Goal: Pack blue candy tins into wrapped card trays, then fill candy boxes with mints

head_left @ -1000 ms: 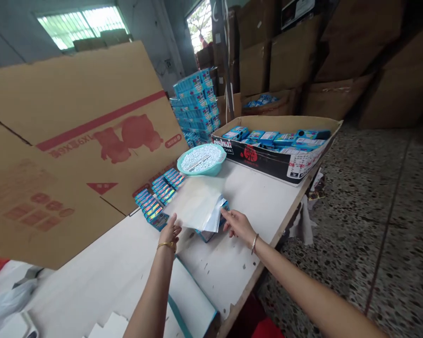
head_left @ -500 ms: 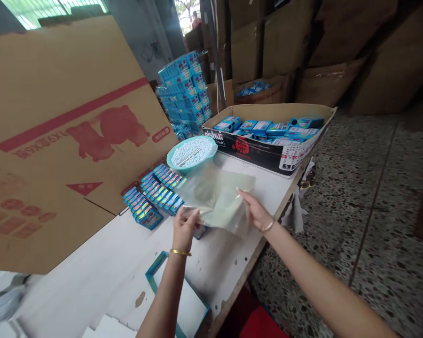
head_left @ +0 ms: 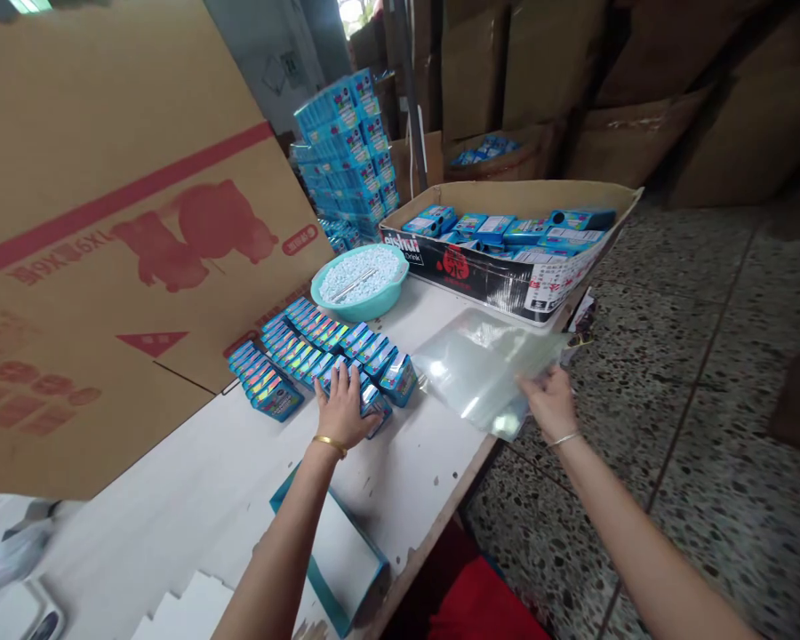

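Note:
My right hand (head_left: 552, 404) pinches the near right edge of a stack of clear plastic bags (head_left: 480, 369), which lies partly on the white table and juts past its right edge. My left hand (head_left: 343, 409) rests with fingers spread on the near end of the middle row of small blue boxes (head_left: 300, 356). Its thumb lies along the right side of that row. These boxes stand on edge in several rows. Just right of the left hand, a short row of blue boxes (head_left: 396, 378) ends beside the bags.
A turquoise basin (head_left: 366, 308) of pale pellets and a black-sided carton (head_left: 486, 292) of blue boxes stand farther back. Blue packs (head_left: 347, 151) are stacked behind. A large brown carton (head_left: 193, 142) walls the left. An open blue-edged tray (head_left: 347, 556) lies near me.
The clear bags have moved right and down in my right hand, uncovering the boxes. My left hand has released the bags and now lies on the boxes.

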`<state>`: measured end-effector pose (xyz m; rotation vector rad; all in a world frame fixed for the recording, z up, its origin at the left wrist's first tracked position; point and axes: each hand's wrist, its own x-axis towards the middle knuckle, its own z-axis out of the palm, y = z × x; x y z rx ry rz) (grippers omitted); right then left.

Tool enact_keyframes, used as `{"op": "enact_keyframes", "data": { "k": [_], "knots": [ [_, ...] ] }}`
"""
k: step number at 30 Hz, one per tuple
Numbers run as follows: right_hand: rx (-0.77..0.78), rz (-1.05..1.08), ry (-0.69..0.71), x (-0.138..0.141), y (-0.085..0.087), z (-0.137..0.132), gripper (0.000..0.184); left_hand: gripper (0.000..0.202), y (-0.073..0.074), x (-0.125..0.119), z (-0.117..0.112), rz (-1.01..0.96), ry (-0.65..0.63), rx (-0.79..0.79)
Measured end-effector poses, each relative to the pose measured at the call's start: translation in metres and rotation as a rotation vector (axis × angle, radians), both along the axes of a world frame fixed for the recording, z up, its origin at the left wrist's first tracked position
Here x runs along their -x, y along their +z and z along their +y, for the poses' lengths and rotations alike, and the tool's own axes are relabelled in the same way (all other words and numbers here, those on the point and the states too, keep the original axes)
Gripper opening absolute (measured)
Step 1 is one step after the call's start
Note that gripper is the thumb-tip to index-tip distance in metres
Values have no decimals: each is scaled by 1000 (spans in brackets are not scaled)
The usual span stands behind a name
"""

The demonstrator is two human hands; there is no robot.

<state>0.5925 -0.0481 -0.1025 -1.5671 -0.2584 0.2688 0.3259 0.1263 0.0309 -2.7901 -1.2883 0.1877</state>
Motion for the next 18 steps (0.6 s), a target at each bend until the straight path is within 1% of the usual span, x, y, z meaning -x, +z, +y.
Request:
{"op": "enact_keyframes", "data": {
  "k": [2, 3, 4, 5, 6, 7, 8, 9, 10, 11, 12, 14, 16, 17, 18],
  "knots": [
    [184, -278, -153, 14, 13, -10, 79, 86, -2, -3, -8, -16, 0, -51],
    [253, -407, -188, 25, 21, -17, 78, 84, -2, -4, -12, -38, -9, -81],
    [288, -509, -165, 39, 30, -23, 71, 82, -2, -4, -15, -64, -14, -107],
    [277, -568, -62, 57, 38, -29, 59, 83, -1, -4, -17, -89, -15, -123],
    [233, -583, 118, 79, 46, -34, 44, 86, 0, -5, -17, -107, -8, -128],
    [173, -560, 347, 102, 53, -37, 33, 91, 2, -7, -15, -115, 10, -121],
    [119, -508, 570, 126, 59, -37, 28, 97, 4, -8, -13, -111, 39, -104],
    [91, -456, 763, 150, 63, -35, 27, 103, 5, -11, -10, -100, 71, -82],
    [78, -423, 882, 172, 66, -32, 27, 107, 7, -13, -7, -85, 93, -56],
    [87, -409, 952, 192, 67, -27, 29, 109, 9, -14, -4, -74, 106, -28],
    [110, -417, 995, 210, 68, -22, 37, 110, 11, -13, -3, -75, 118, 1],
    [187, -465, 1064, 237, 66, -10, 60, 111, 15, -3, -4, -137, 146, 60],
    [278, -499, 1141, 254, 64, 0, 78, 112, 24, 19, -10, -296, 175, 102],
    [318, -506, 1177, 260, 63, 4, 81, 114, 30, 35, -15, -397, 172, 118],
    [352, -512, 1208, 265, 61, 7, 81, 115, 37, 52, -21, -497, 154, 134]
  ]
}}
